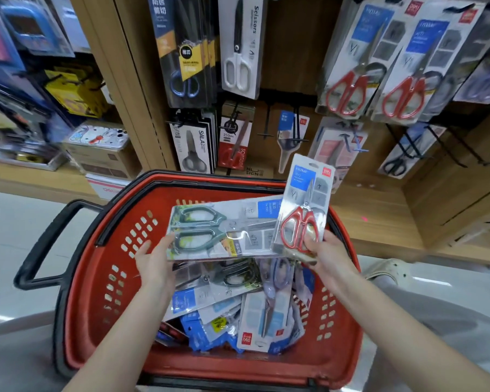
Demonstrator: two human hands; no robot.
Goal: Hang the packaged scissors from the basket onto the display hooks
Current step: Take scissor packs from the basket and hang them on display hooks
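Packaged scissors: the red-handled scissors pack (303,210), a clear blister on a grey and blue card, stands near upright in the right hand (327,253). That hand grips the pack's lower end, thumb across the front and fingers behind. The slotted top end points up toward the wooden display panel (289,52), apart from the stock hung there. The pack's lower left edge overlaps the right end of the green-handled scissors pack (210,230), a long card held roughly level and crosswise. The left hand (156,258) holds that card by its left short edge, thumb on the top face and fingers beneath.

Both packs are above the red plastic basket (91,278), which has perforated walls and a black rim. Its black loop handle (40,244) is folded out to the left. Inside lies a loose heap of carded scissors (255,315), overlapping at mixed angles below the rim.

On the panel, two hung red-handled packs (348,66) sit side by side at upper right, their edges overlapping. A white-handled scissors pack (242,43) hangs at upper centre, with a strip of bare wood between it and the red pair. Thin black wire hooks (267,124) project from the middle row, up and left of the raised pack, with open air between. A wooden base shelf (379,222) runs behind the basket's far edge. A light-coloured shoe (385,271) rests just right of the basket.
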